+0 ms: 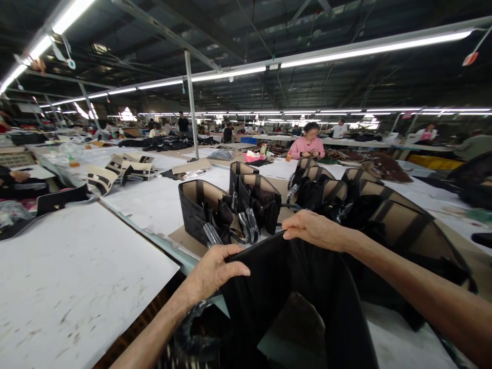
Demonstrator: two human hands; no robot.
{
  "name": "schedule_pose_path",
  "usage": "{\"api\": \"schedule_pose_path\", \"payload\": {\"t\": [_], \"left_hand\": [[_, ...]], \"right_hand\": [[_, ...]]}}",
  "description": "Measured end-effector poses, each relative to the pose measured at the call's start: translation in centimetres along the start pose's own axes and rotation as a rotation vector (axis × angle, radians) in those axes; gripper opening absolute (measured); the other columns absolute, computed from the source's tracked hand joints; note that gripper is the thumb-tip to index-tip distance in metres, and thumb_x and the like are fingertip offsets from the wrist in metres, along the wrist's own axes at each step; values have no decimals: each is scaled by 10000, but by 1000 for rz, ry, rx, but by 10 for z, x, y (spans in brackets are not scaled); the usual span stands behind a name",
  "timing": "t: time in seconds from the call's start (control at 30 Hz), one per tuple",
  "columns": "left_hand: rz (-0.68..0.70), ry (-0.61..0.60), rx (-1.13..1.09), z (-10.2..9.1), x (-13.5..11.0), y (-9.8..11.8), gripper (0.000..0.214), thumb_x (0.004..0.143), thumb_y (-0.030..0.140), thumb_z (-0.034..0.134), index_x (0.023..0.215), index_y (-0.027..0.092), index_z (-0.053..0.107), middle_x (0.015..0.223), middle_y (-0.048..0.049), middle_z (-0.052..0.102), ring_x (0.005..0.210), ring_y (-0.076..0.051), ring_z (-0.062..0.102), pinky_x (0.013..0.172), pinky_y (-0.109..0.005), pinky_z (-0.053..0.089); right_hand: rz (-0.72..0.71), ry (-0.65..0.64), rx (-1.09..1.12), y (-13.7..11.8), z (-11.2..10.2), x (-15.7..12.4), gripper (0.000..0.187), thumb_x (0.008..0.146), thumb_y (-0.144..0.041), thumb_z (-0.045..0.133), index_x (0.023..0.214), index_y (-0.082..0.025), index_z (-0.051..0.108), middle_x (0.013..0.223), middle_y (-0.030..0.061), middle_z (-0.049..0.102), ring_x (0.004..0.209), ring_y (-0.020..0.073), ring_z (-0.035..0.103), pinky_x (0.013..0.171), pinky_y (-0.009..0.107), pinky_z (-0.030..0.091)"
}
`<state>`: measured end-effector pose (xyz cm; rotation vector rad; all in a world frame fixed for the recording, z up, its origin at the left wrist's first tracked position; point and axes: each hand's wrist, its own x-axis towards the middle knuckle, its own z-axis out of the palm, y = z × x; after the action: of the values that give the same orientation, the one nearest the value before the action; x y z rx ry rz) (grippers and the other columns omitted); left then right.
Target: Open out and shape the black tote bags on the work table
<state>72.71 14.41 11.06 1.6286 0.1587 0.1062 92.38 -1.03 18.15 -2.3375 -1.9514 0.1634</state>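
A large black bag [292,292] stands open close in front of me. My left hand [213,271] grips its near left rim, thumb on the outside and fingers curled over the edge. My right hand [313,228] is closed over the far rim of the same bag. Beyond it, several black bags with tan lining [203,205] stand upright in a row on the table, some with wrapped handles.
A white worktable [77,277] stretches left, its edge near my left arm. Cream-and-black bags [119,171] lie further back on the left. A person in a pink top [307,146] works across the tables. More bags [388,205] crowd the right. A steel post [191,102] rises behind.
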Motion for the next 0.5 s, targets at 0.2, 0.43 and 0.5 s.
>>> {"api": "schedule_pose_path", "payload": {"t": [0.2, 0.43, 0.5], "left_hand": [[13, 27, 33, -1, -1, -2, 309, 748, 408, 534, 772, 108, 603, 642, 11, 537, 577, -87, 452, 520, -169, 327], [-2, 68, -35, -4, 5, -11, 322, 736, 408, 538, 643, 101, 562, 527, 32, 436, 469, -51, 349, 443, -167, 235], [-8, 105, -22, -5, 4, -12, 310, 728, 396, 542, 668, 97, 593, 518, 31, 440, 460, -51, 350, 438, -168, 242]], "right_hand": [[-16, 12, 38, 1, 3, -2, 282, 810, -311, 372, 564, -175, 359, 552, -47, 392, 574, 106, 404, 572, 232, 243], [28, 6, 46, 3, 3, -2, 305, 824, -338, 374, 565, -177, 381, 536, -49, 388, 560, 106, 418, 562, 232, 263], [24, 26, 54, 1, 5, -6, 311, 831, -348, 377, 574, -177, 415, 548, -45, 425, 570, 112, 446, 558, 233, 282]]}}
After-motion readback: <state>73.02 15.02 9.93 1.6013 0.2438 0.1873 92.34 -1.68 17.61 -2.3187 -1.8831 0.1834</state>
